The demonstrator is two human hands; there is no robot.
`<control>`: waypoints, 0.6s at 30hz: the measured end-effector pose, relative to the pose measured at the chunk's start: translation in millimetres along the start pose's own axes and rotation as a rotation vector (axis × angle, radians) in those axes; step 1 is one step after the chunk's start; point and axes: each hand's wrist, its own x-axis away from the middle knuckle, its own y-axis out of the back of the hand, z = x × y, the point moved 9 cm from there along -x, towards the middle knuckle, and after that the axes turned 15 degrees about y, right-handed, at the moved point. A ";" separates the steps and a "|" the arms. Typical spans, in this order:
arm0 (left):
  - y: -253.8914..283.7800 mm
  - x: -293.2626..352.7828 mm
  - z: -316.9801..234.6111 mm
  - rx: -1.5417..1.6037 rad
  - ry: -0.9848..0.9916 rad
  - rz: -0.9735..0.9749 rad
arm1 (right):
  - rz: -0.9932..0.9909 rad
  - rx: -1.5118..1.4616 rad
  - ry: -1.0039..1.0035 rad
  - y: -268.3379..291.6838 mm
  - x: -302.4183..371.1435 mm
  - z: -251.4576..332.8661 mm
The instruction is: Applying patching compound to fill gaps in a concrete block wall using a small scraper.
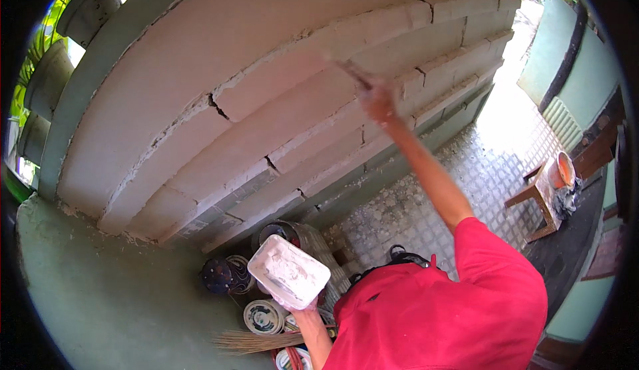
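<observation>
My left hand (306,311) holds up a white rectangular plastic tub (274,289) from beneath. Pale, creamy filler paste (291,268) lies smeared inside it. My right arm stretches out to the wall (266,103), and my right hand (380,103) is closed round a putty knife (353,73). Motion smears the blade, which is at or close to a long horizontal block in the wall; whether it touches cannot be made out. The wall has stepped, pale-coated bands with rough ridges and dark cracks (217,107) at the joints.
Below the tub stand lidded buckets (264,317), a dark patterned cap (217,275) and a straw broom (249,341). A grey-green side wall (133,297) closes off the left. On the tiled floor (432,183) at right, a brown stool (542,203) carries an orange-lined bucket (564,170).
</observation>
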 end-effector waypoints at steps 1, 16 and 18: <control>4.4 0.4 2.1 0.003 -0.023 -0.005 | -0.036 0.034 0.113 33.0 -22.8 24.6; 6.5 -40.8 105.8 -0.002 -0.043 -0.223 | 0.047 0.536 0.578 60.5 -52.5 -75.7; 4.3 -41.7 108.1 0.022 -0.058 -0.191 | 0.142 0.547 0.601 57.3 -52.9 -74.7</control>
